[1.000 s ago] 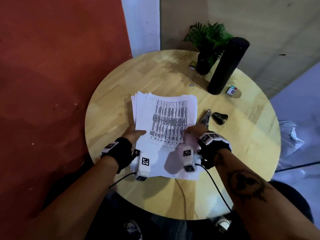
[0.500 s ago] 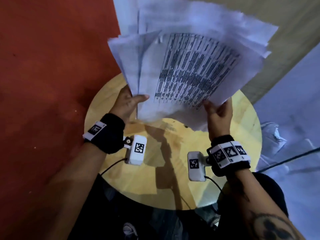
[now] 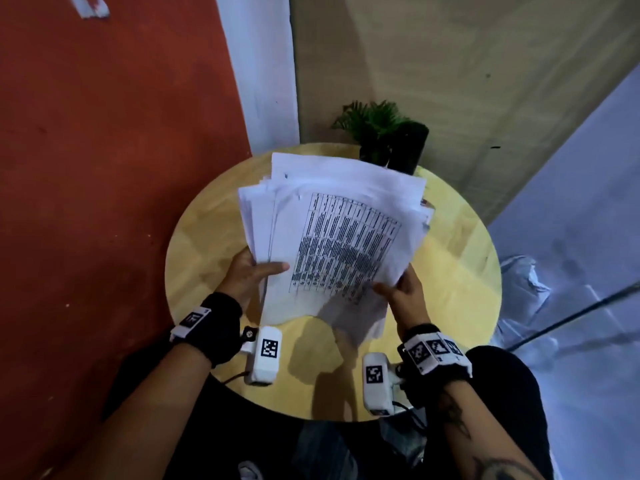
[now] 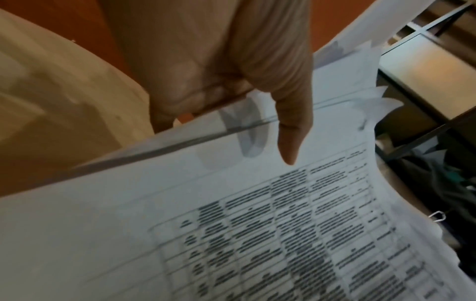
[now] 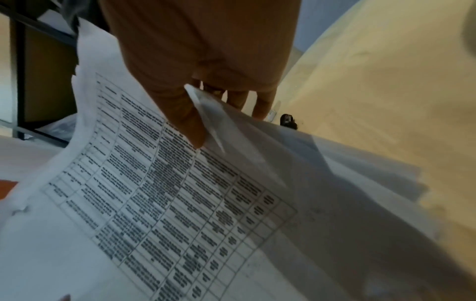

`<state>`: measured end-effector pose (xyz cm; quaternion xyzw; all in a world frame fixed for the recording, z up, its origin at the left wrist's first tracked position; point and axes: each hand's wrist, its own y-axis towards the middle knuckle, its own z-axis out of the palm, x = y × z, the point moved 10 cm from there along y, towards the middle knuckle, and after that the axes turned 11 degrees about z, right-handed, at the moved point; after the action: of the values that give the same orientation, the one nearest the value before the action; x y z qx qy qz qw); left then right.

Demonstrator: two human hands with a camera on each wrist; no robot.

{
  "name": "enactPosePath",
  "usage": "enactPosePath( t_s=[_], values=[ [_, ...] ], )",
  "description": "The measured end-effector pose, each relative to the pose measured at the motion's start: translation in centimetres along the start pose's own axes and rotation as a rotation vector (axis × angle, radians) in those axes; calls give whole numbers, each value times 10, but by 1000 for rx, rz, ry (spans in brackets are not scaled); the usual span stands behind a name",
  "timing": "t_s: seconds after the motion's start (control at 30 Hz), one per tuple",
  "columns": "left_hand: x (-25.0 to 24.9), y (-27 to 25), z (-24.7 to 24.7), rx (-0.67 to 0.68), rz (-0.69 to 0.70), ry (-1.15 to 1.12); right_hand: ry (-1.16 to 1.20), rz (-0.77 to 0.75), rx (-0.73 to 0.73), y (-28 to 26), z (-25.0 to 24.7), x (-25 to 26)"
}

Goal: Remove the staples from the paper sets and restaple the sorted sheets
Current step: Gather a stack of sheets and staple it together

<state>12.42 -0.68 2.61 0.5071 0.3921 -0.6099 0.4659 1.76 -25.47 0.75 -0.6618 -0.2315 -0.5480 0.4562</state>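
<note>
We hold the loose stack of white printed paper sheets [image 3: 332, 244] above the round pale wooden table [image 3: 194, 244], our left hand [image 3: 247, 277] pinching its left edge, our right hand [image 3: 403, 292] pinching its near right corner.

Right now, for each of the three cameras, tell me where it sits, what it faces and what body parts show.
Head: worn on the head, looking down at the round table; forearms, left hand and right hand hold the paper stack.
Left wrist: looks along the left hand, thumb on the printed sheet.
Right wrist: looks along the right hand, fingers under the stack, thumb on top.
All three share the printed table sheet.
</note>
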Motion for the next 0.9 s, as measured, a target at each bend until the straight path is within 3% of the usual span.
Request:
enactPosePath(
  t_s=[0.17,0.33,0.5,0.63,0.73,0.8,0.9],
  values=[
    [-33,1,10,12,36,-43,-10,-35,77,-2,-1,16],
    [-44,-12,4,73,70,-96,20,-25,289,-9,7,37],
    [-51,-30,10,69,109,-63,-10,-6,274,-13,4,52],
    [-59,-41,2,22,127,-189,41,-5,313,-19,-2,54],
    [-70,-53,6,59,177,-225,53,-15,340,-23,-5,59],
    [-72,-55,12,3,196,-181,39,-31,311,-28,-1,61],
    [-77,-55,14,-190,240,-142,24,-20,261,-39,6,55]
  ],
)
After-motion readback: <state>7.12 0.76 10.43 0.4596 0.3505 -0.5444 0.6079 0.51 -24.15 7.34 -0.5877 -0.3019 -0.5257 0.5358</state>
